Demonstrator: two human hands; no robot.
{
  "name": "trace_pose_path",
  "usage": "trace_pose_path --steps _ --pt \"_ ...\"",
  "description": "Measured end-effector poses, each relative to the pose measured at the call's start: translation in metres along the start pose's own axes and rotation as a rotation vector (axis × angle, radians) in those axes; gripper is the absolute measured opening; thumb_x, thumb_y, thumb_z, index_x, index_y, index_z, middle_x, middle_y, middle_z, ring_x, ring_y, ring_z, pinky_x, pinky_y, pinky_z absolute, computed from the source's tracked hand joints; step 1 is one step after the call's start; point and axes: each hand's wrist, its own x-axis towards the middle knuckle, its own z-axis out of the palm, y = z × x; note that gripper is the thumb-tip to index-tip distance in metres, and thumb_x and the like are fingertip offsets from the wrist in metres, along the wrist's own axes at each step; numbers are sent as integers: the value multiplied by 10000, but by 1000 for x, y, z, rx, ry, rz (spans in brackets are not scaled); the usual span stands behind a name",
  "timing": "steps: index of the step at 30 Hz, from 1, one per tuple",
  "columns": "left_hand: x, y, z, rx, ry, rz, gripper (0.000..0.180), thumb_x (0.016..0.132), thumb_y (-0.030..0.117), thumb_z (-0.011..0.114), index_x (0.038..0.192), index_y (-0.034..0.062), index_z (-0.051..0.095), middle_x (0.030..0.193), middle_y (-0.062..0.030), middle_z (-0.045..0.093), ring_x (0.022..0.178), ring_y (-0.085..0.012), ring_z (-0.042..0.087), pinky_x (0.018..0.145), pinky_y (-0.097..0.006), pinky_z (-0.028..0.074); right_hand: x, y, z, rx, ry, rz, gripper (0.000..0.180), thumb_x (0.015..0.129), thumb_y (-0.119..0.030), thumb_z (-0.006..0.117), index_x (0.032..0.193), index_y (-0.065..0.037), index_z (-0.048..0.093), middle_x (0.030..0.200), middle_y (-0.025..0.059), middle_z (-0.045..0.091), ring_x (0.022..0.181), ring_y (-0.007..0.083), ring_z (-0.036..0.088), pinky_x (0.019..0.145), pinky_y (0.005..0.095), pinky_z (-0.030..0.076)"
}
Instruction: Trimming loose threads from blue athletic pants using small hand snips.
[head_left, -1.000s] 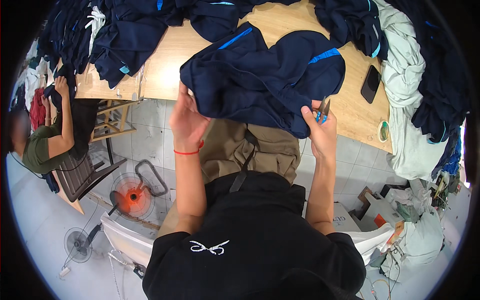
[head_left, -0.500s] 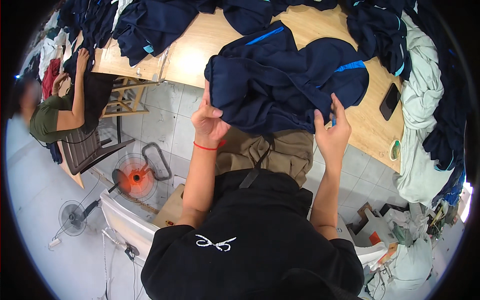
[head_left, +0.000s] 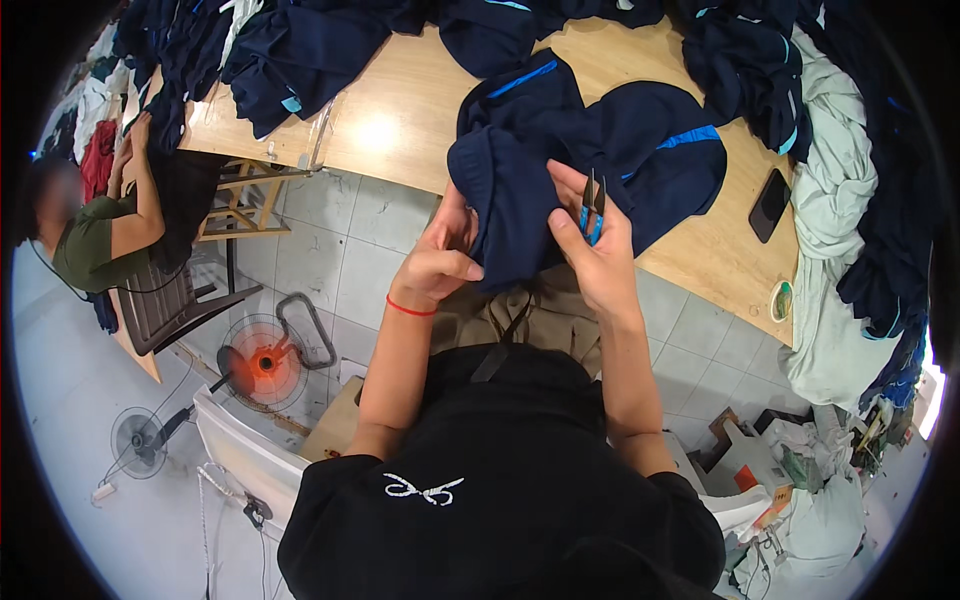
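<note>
A navy garment (head_left: 520, 200) with bright blue stripes is gathered up over the table's near edge, one end raised toward me. My left hand (head_left: 440, 258) grips its gathered, band-like edge, thumb on the near side and the other fingers partly hidden behind the cloth. My right hand (head_left: 603, 262) holds small thread snips (head_left: 594, 208) with blue handles against the fingers, dark blades pointing away from me. Its thumb and forefinger are apart, close to the cloth; whether they touch it I cannot tell. The garment's far part lies spread on the table.
Navy garments (head_left: 300, 60) are heaped along the wooden table's (head_left: 390, 130) far side. At right lie a dark phone (head_left: 770, 205), a small round container (head_left: 782, 300) and pale green cloth (head_left: 830, 200). A co-worker (head_left: 110, 225) sits at left, near fans (head_left: 265, 360) on the floor.
My right hand has moved left, closer to my left hand, and the snips now show clearly. The garment's near end is bunched narrower and raised between the hands.
</note>
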Motion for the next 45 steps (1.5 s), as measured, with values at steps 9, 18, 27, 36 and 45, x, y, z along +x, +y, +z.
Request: trace_pose_path --steps 9,18,27,36,45 --pt "-7 9 -18 282 12 20 1243 574 -124 660 1710 7 173 1695 -127 379 1576 -252 372 1290 -358 290 -10 -21 3 -365 18 -172 151 864 13 837 980 19 741 871 9 648 738 60 571 621 218 428" --pt "-3 -35 -9 657 111 119 1051 836 59 806 1684 -13 189 1627 -171 446 1479 -277 480 1229 -391 393 -44 -31 49 -947 -181 -718 443 640 51 735 1083 42 763 797 34 498 687 177 551 491 296 425" --pt "0 -20 -21 773 164 315 657 856 78 794 1455 -52 558 1379 -137 661 1246 -190 628 1080 -343 500 -44 -38 43 -599 -205 -440 458 740 134 759 1182 15 781 1018 96 707 822 190 700 620 294 567" --pt "-9 45 -41 1711 574 336 497 754 -151 498 1096 27 811 1174 -198 764 1095 -328 753 970 -364 559 15 13 -10 -726 275 -271 264 890 -82 855 1132 13 810 1027 112 741 759 170 673 704 286 534" --pt "36 86 18 774 335 737 664 1005 -65 616 1627 21 399 1628 -179 469 1433 -242 535 1152 -376 459 10 15 -36 -273 290 66 167 973 -91 803 1084 31 771 895 30 728 694 94 663 627 246 533"
